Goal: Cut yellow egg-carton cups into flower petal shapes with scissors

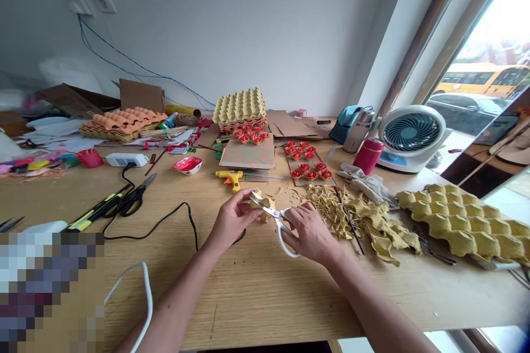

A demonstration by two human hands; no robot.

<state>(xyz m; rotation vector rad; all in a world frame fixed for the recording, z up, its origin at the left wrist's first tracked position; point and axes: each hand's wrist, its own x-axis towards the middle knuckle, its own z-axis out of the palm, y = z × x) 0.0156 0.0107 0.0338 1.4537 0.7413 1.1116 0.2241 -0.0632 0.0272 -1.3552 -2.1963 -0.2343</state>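
Between the fingers of my left hand (232,218) is a piece of yellow egg carton (267,201), partly covered by the fingers and blades. My right hand (309,231) grips white-handled scissors (285,237), their blades parted and lying against the carton piece. Just beyond my hands lies a yellow glue gun (232,177). A heap of yellow carton scraps (327,207) spreads right of the scissors. Red paper flowers (304,167) stand in rows on a cardboard piece behind it.
A yellow egg tray (467,226) sits at the right, near a fan (414,135) and a pink bottle (370,155). Black scissors (134,196), a power strip (127,160) and a bowl of red paint (187,165) are leftward. Stacked egg trays (239,107) stand by the wall.
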